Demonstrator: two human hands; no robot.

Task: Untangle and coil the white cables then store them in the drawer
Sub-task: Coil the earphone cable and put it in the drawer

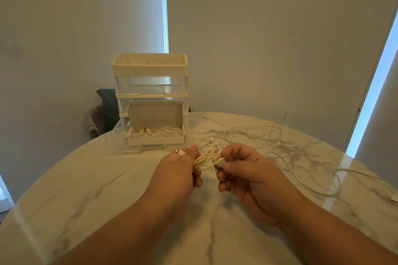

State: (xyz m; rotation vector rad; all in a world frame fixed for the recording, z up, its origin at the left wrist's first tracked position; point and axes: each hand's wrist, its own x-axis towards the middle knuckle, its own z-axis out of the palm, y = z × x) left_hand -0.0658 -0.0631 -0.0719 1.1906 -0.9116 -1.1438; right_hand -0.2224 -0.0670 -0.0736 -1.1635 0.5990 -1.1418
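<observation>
Both hands up over the round marble table [129,189], working one bundle. Left hand [179,168] is clenched around the left end of a coiled white cable [207,160], with a white connector plug [180,152] poking out above the thumb. Right hand [247,173] pinches the right end of the same coil between thumb and fingertips, other fingers curled under. The coil spans the gap between the two hands, several loops bunched together, lifted off the tabletop. Loose white cables [269,135] sprawl over the table to the right and behind the hands, untidy, strands crossing each other; one plug end [279,142] sits among them, another plug [394,200] lies at the far right edge. Clear acrylic drawer organizer [150,84] stands at the back left of the table, cream tray with dividers on top. Its bottom drawer [120,142] is pulled out toward the camera. In it sits an open white cardboard box [155,139], lid flipped up, with coiled white cables [160,131] already inside. Dark jacket [101,114] draped on a chair behind the organizer. Can't tell how many separate cables make up the loose tangle.
</observation>
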